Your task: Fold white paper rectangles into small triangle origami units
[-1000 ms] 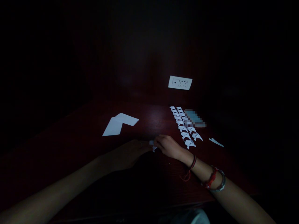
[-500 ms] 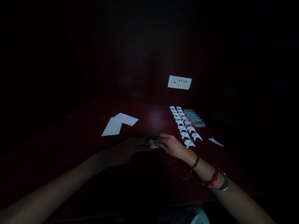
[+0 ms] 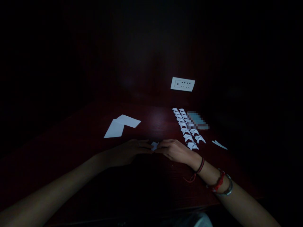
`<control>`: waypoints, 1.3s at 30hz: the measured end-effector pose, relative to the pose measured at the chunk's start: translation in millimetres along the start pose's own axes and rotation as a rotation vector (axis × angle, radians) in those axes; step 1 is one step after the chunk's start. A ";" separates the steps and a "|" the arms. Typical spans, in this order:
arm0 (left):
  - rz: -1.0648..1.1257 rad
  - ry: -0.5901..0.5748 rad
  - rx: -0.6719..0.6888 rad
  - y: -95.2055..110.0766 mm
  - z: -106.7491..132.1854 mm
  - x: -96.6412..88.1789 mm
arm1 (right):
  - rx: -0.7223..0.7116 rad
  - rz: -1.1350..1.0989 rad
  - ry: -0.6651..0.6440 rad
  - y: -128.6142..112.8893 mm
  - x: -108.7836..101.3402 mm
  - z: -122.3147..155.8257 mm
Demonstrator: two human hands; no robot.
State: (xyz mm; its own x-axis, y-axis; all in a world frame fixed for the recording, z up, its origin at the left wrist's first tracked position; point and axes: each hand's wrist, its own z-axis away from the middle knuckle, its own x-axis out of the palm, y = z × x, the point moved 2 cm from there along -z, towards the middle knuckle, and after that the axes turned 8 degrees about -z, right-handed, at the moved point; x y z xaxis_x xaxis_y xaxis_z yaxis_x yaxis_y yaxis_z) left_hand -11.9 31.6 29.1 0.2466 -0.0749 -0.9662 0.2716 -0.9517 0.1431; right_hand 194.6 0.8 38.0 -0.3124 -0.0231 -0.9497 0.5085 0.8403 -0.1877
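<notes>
A small folded piece of white paper [image 3: 154, 146] lies on the dark red table between my two hands. My left hand [image 3: 130, 152] comes in from the left, its fingertips closed on the paper's left edge. From the right, my right hand [image 3: 174, 149] pinches the paper's right side, with thumb and fingers close together. The fingers cover part of the paper, so its full shape is hidden. Beside my right hand stand two rows of small folded white paper pieces [image 3: 185, 130], several in each row.
Two white paper sheets [image 3: 114, 128] overlap at the left of the table [image 3: 156, 126]. A pixelated phone-like object [image 3: 199, 121] lies right of the folded rows, with thin white strips [image 3: 220, 144] nearer me. A white wall socket [image 3: 182, 84] is behind. The surroundings are very dark.
My right hand has shifted slightly toward me and its fingers have straightened along the paper's right edge. Less of the paper shows. My left hand has hardly moved.
</notes>
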 end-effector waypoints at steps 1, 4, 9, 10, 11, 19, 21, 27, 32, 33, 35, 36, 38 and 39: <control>-0.005 0.001 -0.003 -0.3 0.1 0.4 | -0.003 0.002 -0.003 -0.3 -0.5 -0.6; -0.015 0.001 -0.008 -0.8 0.5 0.8 | 0.002 0.007 -0.008 -0.4 -1.6 -1.4; -0.022 0.006 -0.013 -0.9 1.5 0.6 | 0.045 0.017 -0.004 2.4 -2.6 2.3; -0.025 0.001 -0.019 -0.9 1.6 0.7 | 0.046 0.015 -0.004 2.8 -2.7 3.1; -0.028 -0.006 -0.025 -0.9 1.6 0.7 | 0.044 0.010 -0.004 3.0 -2.7 3.6; -0.016 0.015 -0.019 0.6 0.7 -1.0 | 0.109 -0.055 0.090 7.8 -3.9 3.2; -0.010 0.018 -0.021 1.3 -0.2 -1.7 | 0.144 -0.151 0.192 11.2 -5.1 1.2; -0.027 -0.035 0.013 1.0 -3.8 -1.4 | 0.351 -0.413 0.329 21.3 3.5 -7.7; -0.061 -0.037 0.067 2.7 -6.3 1.5 | 0.537 -0.661 0.263 24.7 15.0 -10.0; -0.069 -0.037 0.073 3.9 -6.8 1.9 | 0.562 -0.717 0.256 25.6 16.3 -10.0; -0.089 -0.031 0.077 6.6 -7.9 2.0 | 0.608 -0.836 0.257 27.9 18.4 -9.9; -0.099 -0.025 0.076 7.9 -8.2 1.7 | 0.629 -0.889 0.260 29.1 19.3 -9.7; -0.114 -0.012 0.076 9.8 -8.5 0.9 | 0.654 -0.944 0.260 30.9 20.3 -9.1; -0.119 -0.010 0.079 10.3 -8.4 0.8 | 0.653 -0.938 0.251 31.3 20.4 -8.7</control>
State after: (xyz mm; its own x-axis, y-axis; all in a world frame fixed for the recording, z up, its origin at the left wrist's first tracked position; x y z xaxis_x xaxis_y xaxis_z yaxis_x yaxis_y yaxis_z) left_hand -1.1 24.2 31.6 0.2076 0.0377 -0.9775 0.2246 -0.9744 0.0101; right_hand 197.2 31.3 15.0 -0.8970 -0.3173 -0.3077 0.2871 0.1112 -0.9514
